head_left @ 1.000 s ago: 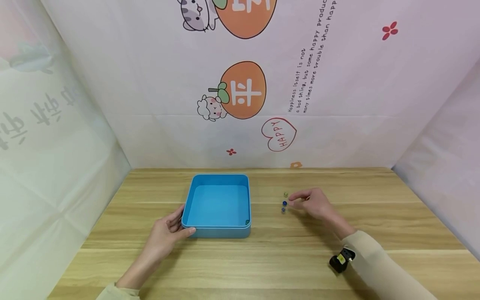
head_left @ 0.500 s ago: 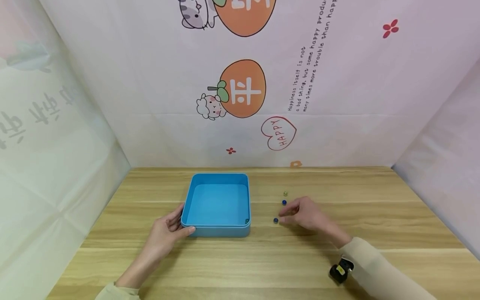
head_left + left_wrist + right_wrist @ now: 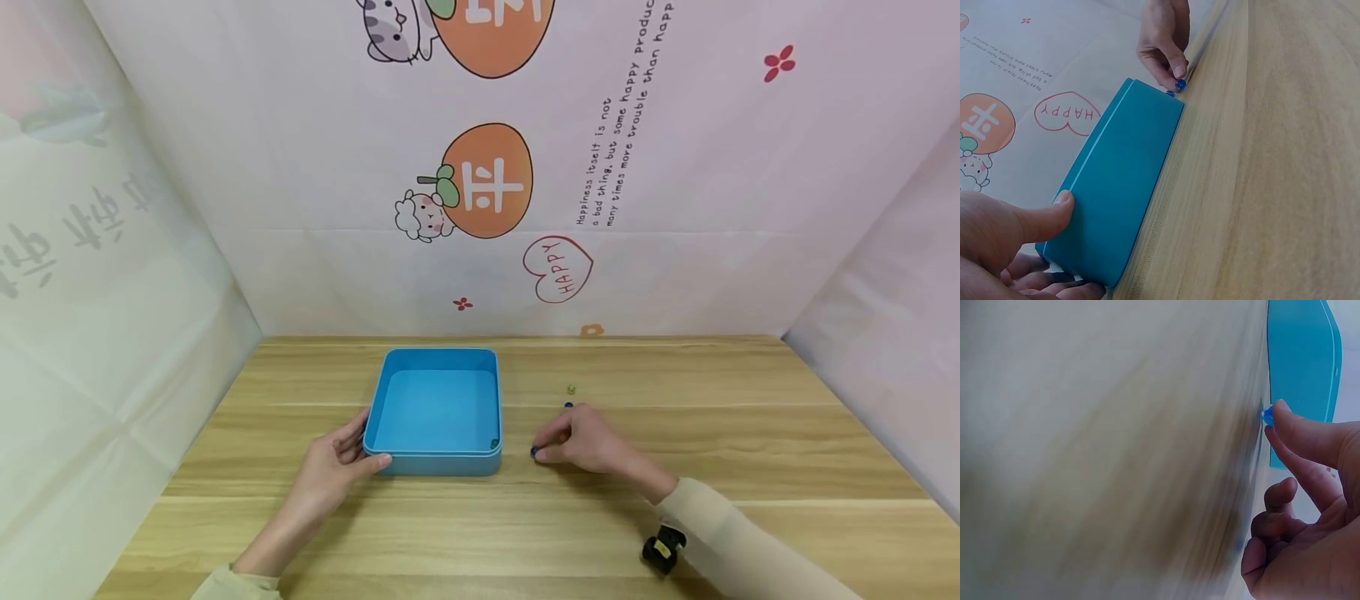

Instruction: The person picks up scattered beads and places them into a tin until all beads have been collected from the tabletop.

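Note:
My left hand (image 3: 326,467) grips the near-left corner of an open blue box (image 3: 438,465). In the left wrist view its thumb lies on the box's side wall and its fingers curl below. Right of the box, my right hand (image 3: 588,442) pinches a small blue marble (image 3: 533,452) between thumb and forefinger at the table surface. In the right wrist view the marble (image 3: 1267,415) shows at the thumb tip, its other side covered. One dark green marble (image 3: 494,444) lies in the box's near-right corner. Behind the right hand are another blue marble (image 3: 568,405), partly hidden, and a yellow-green one (image 3: 572,389).
The wooden table (image 3: 420,533) meets a printed white cloth backdrop (image 3: 337,283) just behind the box. Similar cloth hangs at the left and right. A black device (image 3: 663,550) is worn at the right wrist.
One blue marble has left the row and rolled toward the box and the near side. My right hand has followed it and now pinches it. The left hand and box have stayed put.

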`<state>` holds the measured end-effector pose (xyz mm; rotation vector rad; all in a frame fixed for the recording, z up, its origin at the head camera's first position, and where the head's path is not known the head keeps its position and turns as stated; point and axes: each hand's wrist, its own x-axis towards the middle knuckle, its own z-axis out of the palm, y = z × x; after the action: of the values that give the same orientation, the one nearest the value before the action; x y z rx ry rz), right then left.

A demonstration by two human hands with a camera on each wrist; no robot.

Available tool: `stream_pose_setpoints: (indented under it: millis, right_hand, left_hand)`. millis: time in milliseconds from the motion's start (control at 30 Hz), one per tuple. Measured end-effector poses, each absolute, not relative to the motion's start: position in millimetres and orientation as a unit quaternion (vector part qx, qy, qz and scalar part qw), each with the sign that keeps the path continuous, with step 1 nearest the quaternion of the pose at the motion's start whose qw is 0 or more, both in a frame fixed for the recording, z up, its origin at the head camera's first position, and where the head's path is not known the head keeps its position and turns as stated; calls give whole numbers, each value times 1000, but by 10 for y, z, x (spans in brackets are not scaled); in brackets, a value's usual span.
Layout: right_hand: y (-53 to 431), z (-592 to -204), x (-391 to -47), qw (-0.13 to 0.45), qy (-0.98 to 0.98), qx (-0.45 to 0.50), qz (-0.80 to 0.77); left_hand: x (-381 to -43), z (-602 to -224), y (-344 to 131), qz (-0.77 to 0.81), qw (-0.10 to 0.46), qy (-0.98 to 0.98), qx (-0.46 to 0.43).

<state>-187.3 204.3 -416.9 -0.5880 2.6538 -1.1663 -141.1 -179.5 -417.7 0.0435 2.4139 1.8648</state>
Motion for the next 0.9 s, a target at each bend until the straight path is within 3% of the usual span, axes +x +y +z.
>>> stream_pose_setpoints:
  millis: [900]
  right_hand:
    - [2013, -4029, -1892, 88, 868, -115, -475]
  left_hand:
    - [-1408, -4195, -1801, 616, 47, 786, 14]
